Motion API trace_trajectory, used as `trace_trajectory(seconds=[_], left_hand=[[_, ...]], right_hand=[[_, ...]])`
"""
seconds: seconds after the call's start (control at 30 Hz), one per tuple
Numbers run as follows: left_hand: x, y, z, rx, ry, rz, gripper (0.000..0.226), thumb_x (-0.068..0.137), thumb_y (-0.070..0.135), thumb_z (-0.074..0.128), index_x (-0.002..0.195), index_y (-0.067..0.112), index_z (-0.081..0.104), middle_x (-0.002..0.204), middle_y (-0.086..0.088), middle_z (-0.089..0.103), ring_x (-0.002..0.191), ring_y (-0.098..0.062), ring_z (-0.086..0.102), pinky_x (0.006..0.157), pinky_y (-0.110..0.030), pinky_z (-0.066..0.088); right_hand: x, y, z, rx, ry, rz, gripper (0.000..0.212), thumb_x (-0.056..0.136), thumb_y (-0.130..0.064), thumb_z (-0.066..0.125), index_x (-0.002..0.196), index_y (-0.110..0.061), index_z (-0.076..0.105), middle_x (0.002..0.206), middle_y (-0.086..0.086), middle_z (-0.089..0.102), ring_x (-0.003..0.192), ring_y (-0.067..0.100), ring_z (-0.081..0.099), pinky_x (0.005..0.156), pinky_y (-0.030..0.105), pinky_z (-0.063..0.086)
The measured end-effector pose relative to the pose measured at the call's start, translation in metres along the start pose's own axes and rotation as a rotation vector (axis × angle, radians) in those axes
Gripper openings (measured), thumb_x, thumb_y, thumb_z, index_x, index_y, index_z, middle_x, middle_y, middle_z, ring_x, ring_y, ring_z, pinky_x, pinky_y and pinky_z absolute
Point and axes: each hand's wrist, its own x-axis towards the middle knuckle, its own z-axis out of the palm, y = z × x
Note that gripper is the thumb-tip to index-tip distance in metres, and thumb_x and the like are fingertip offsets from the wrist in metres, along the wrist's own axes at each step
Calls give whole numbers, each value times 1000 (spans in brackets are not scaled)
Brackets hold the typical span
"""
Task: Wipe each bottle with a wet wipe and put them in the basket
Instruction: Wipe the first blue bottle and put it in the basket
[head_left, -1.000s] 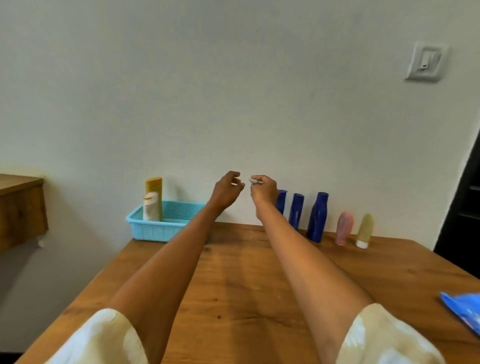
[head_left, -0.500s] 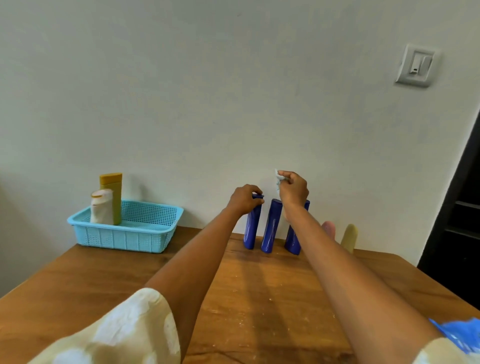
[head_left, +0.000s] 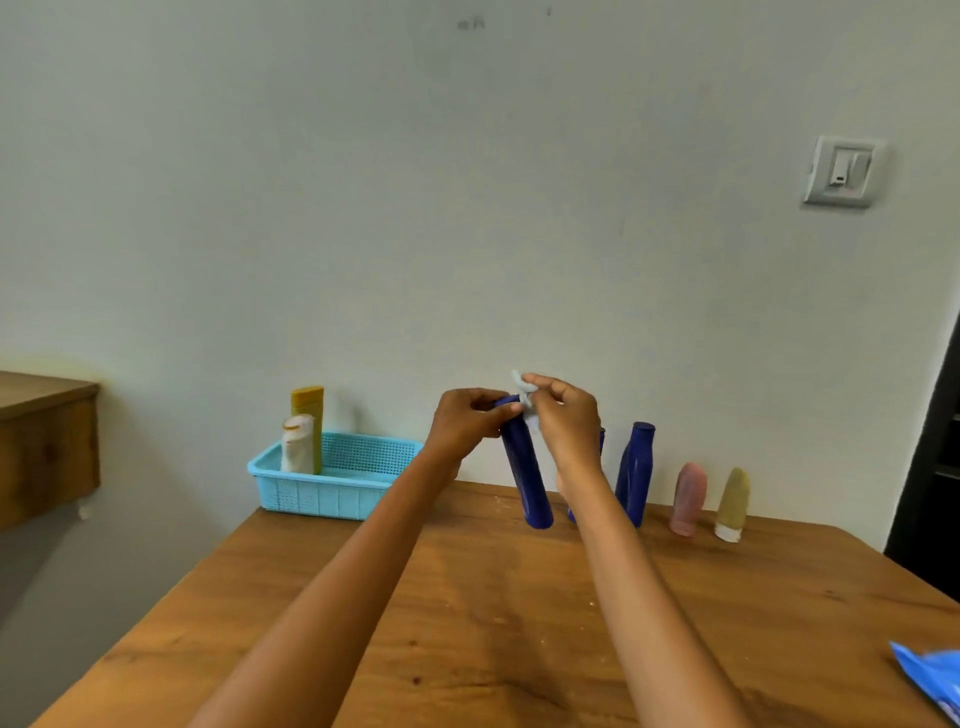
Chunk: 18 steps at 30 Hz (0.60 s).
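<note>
My left hand (head_left: 465, 423) grips the top of a dark blue bottle (head_left: 525, 475) and holds it tilted above the wooden table (head_left: 467, 613). My right hand (head_left: 566, 423) pinches a small white wet wipe (head_left: 522, 391) against the bottle's cap. Behind my right wrist another blue bottle (head_left: 601, 441) is mostly hidden. A third blue bottle (head_left: 635, 473) stands to the right, then a pink bottle (head_left: 688, 499) and a pale yellow bottle (head_left: 732, 504). The light blue basket (head_left: 332, 491) at the table's back left holds a mustard bottle (head_left: 307, 415) and a white bottle (head_left: 297, 444).
A blue wipes pack (head_left: 932, 678) lies at the table's right edge. A wooden shelf (head_left: 47, 447) juts from the left. The wall runs right behind the bottles and carries a light switch (head_left: 844, 171). A dark doorway (head_left: 935, 467) is at the far right.
My left hand closed on the leftmost blue bottle and lifted it off the table, tilted. My right hand brought the wipe to its cap. The camera view shifted.
</note>
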Motion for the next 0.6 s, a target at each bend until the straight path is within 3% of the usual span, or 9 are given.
trace_trajectory(seconds=[0.07, 0.13, 0.3, 0.5, 0.6], left_hand=[[-14, 9, -14, -114, 44, -66, 29, 82, 19, 71, 105, 3, 67, 87, -7, 71, 75, -10, 69, 64, -17, 55], [-24, 17, -25, -215, 80, -116, 25, 81, 17, 71, 102, 4, 68, 79, -2, 70, 66, -5, 69, 57, -13, 52], [-42, 23, -45, -304, 134, -176, 26, 80, 18, 71, 101, 4, 67, 85, -8, 69, 75, -14, 67, 61, -14, 55], [-45, 38, -58, -350, 43, -141, 30, 81, 15, 70, 106, -1, 66, 91, -12, 70, 76, -15, 69, 66, -19, 56], [-45, 42, -65, -312, 23, -88, 30, 83, 13, 68, 109, -1, 64, 97, -16, 69, 80, -18, 70, 67, -19, 56]], right_hand=[[-17, -8, 8, -39, -52, -41, 25, 91, -12, 53, 109, -19, 70, 111, -5, 68, 95, 11, 64, 80, 28, 56], [-32, -11, 14, -104, -61, -124, 23, 92, -15, 54, 108, -19, 70, 106, -8, 69, 89, 9, 65, 75, 26, 56], [-47, -8, 12, -270, -92, -174, 15, 89, -20, 61, 91, -13, 74, 87, 0, 72, 80, 16, 67, 68, 31, 57], [-50, -23, 21, -362, -142, -457, 21, 90, -14, 59, 109, -14, 69, 101, -5, 67, 85, 1, 58, 71, 4, 44], [-45, -24, 13, -315, -175, -374, 16, 86, -12, 63, 98, -15, 74, 94, -4, 71, 80, -2, 62, 69, 8, 48]])
